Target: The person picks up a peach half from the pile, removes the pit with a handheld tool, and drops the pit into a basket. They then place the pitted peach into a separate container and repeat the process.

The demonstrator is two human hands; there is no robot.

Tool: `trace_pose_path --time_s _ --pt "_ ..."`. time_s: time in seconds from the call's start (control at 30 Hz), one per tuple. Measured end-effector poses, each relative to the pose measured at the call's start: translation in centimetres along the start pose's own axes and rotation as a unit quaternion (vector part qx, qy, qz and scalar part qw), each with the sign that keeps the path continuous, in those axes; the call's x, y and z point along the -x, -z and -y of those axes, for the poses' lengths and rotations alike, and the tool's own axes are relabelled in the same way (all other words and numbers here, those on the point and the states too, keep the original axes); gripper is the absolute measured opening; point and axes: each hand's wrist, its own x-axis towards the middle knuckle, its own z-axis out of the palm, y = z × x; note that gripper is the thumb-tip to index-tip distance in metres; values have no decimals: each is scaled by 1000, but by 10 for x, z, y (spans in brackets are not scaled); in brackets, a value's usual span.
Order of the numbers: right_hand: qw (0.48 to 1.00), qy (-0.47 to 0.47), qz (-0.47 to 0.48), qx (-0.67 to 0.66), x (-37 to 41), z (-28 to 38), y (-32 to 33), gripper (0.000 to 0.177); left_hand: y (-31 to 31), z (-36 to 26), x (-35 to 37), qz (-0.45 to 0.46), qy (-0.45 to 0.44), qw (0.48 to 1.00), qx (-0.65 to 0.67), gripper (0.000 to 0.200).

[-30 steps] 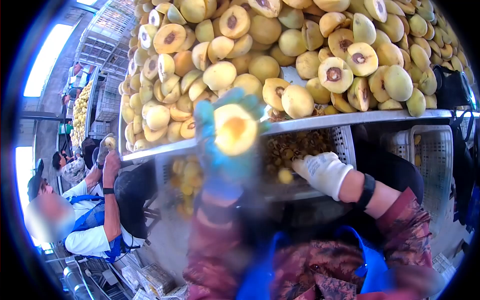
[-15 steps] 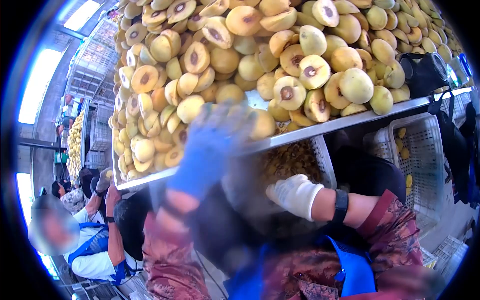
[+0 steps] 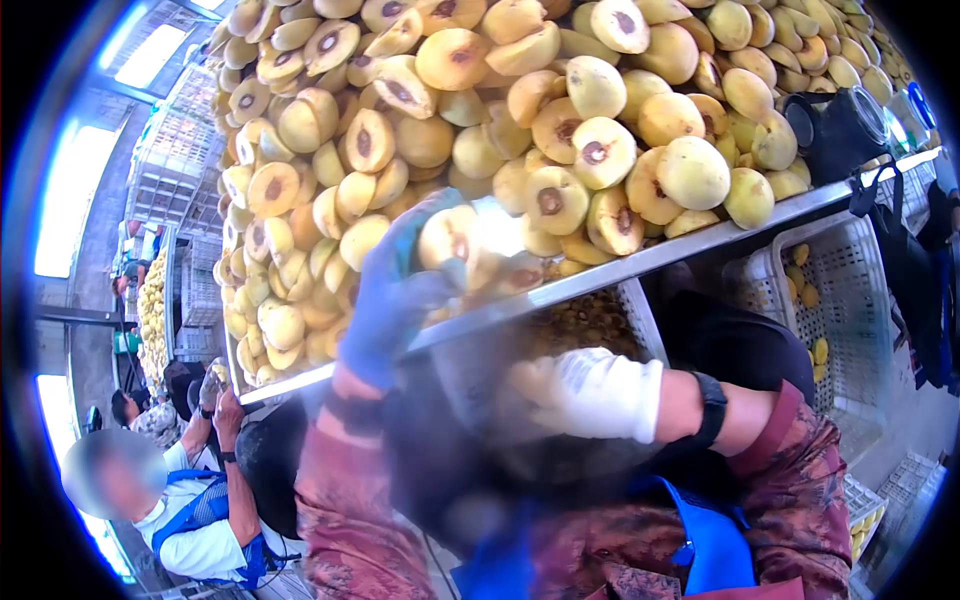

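Note:
My left hand [image 3: 395, 300], in a blue glove, is at the near edge of the fruit heap, its thumb and fingers closed round a yellow peach half [image 3: 447, 238] whose cut face and brown centre show. In front of my body, below the metal table rim [image 3: 590, 278], is my right hand [image 3: 605, 395] in a white glove. Its fingers are smeared by motion, so whether they hold anything cannot be made out. Halved yellow peaches [image 3: 370, 140] are piled over the table, many showing brown centres.
Under the rim a white crate [image 3: 640, 315] holds brownish pieces. Another white crate [image 3: 835, 320] at the right has a few yellow pieces. A black container [image 3: 840, 130] stands on the table's right end. A co-worker [image 3: 205, 510] sits at the left, near stacked crates [image 3: 180, 140].
My left hand has turned and now grips a peach half by the rim. My right hand has moved slightly toward my body and blurred. The view has shifted a little.

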Motion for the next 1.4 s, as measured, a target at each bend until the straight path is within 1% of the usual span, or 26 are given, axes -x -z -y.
trace_pose_path --time_s 0.03,0.1,0.13,0.17,0.23,0.33,0.43,0.47,0.53,0.57,0.63,0.67,0.73,0.83,0.9,0.93,1.03,1.07,1.17,1.2,1.23,1.3,1.33,1.4 --pt "999 -6 -16 -52 -4 4 5 18 -2 -1 12 -17 21 990 137 74" --pt "987 -19 -43 -155 -11 12 17 25 -5 0 33 -51 0 966 255 73" --pt "984 -84 -23 -157 -15 22 27 32 -2 5 42 -54 13 963 265 75" --pt "978 -82 -52 -185 -17 25 28 32 -6 10 46 -72 -3 956 283 78" --pt "980 -27 -128 -151 -22 23 23 45 -19 8 54 -95 -12 947 305 81" --pt "974 4 -211 -84 -29 28 21 43 -29 9 61 -120 -14 945 303 83" --pt "968 31 -245 -46 -36 19 10 38 -32 12 64 -130 -6 954 270 83" --pt "973 9 -226 -50 -37 18 9 36 -36 11 64 -139 -29 956 256 81" --pt "979 -37 -190 -59 -41 21 10 33 -34 16 66 -120 -39 963 237 77" --pt "976 -21 -209 -58 -42 20 7 32 -33 19 67 -111 -43 967 226 75" --pt "967 8 -246 -57 -44 18 1 29 -33 27 66 -105 -91 972 188 72" --pt "969 -1 -237 -65 -44 17 -1 28 -35 31 64 -101 -115 974 169 71" --pt "972 -19 -220 -80 -43 17 -3 27 -39 36 61 -121 -110 972 166 71" --pt "974 -17 -201 -104 -48 10 -9 24 -43 43 60 -165 -115 961 188 71" --pt "975 -46 -187 -111 -47 14 -12 23 -45 43 62 -146 -135 959 200 70" --pt "975 -61 -180 -115 -46 15 -13 22 -45 43 63 -140 -117 956 229 68" --pt "968 -29 -191 -162 -48 5 -28 21 -44 44 64 -150 -101 955 235 65" --pt "964 -22 -197 -178 -48 3 -32 21 -45 39 64 -145 -125 966 175 63" --pt "960 -15 -203 -190 -47 2 -40 22 -42 39 67 -137 -94 969 184 60" --pt "966 -13 -195 -169 -46 2 -38 23 -44 43 67 -151 -100 955 236 60" --pt "971 -10 -187 -148 -45 3 -37 25 -43 44 67 -147 -100 956 233 60" --pt "970 -9 -191 -151 -41 8 -37 29 -41 46 68 -140 -105 958 228 60" --pt "969 -8 -192 -152 -40 11 -35 31 -39 45 69 -127 -103 967 193 61" --pt "972 -78 -140 -173 -39 21 -23 32 -33 41 69 -99 -100 982 126 62"
